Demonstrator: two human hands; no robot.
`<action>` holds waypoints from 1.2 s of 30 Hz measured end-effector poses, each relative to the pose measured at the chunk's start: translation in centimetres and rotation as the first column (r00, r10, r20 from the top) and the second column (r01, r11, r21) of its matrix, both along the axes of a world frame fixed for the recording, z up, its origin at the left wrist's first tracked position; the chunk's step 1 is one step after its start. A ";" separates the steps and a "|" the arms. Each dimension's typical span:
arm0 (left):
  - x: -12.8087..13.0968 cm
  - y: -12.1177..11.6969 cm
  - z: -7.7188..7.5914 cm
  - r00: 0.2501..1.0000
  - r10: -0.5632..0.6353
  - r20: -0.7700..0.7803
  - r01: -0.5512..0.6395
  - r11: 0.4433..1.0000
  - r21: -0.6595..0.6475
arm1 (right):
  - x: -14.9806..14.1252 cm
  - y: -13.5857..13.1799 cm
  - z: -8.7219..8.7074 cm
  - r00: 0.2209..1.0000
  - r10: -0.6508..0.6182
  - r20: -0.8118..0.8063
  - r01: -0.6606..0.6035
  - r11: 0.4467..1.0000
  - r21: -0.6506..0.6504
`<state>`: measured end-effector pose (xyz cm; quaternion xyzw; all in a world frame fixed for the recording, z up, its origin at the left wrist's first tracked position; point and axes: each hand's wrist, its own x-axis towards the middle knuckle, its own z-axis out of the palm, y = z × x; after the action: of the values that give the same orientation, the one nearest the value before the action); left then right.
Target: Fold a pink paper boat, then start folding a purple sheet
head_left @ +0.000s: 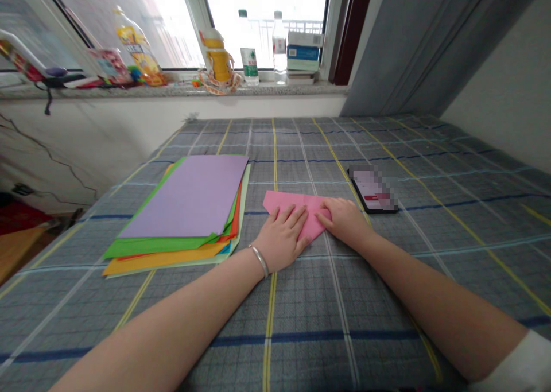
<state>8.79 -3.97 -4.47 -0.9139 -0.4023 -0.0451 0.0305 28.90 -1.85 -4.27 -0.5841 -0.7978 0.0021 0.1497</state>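
A folded sheet of pink paper (pixel 307 226) lies on the plaid cloth in front of me. Across its left part rests my left hand (pixel 282 234), flat with fingers extended, a silver bangle round the wrist. My right hand (pixel 344 221) is at the paper's right end, its fingers curled and thumb pressed on the pink surface, so it grips that edge. Both hands cover part of the paper, so its full outline is hidden. To the left, a stack of coloured paper (pixel 189 194) has a purple sheet on top, with green, orange and pale sheets beneath.
A phone (pixel 373 190) with a lit, partly blurred screen lies to the right. The grey plaid cloth (pixel 310 317) spreads under everything. Along the windowsill (pixel 181 90) stand a yellow drink bottle (pixel 140 50), a yellow flask (pixel 218 59), a clear bottle (pixel 279 50) and boxes (pixel 303 53).
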 end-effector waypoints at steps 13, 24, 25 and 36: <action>0.1 0.0 0.0 0.999 0.017 -0.032 -0.017 1.000 0.012 | -0.5 -1.5 -0.9 0.997 0.053 0.062 -0.045 0.992 -0.116; 0.0 0.2 0.1 1.000 0.002 -0.019 -0.003 1.000 -0.014 | 0.6 -1.1 -1.4 0.999 -0.017 0.046 0.021 0.995 -0.096; 0.0 0.2 0.1 1.000 0.003 -0.022 -0.004 1.000 -0.018 | 0.8 -1.1 -1.5 0.999 -0.028 0.038 0.031 0.995 -0.092; -0.2 0.3 0.0 1.000 0.002 -0.003 -0.002 0.999 -0.033 | 2.8 0.0 -2.3 0.997 -0.073 -0.009 0.073 0.996 -0.050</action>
<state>8.61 -3.65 -4.47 -0.9139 -0.4039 -0.0372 0.0162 31.72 -1.82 -6.60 -0.6164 -0.7748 0.0194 0.1393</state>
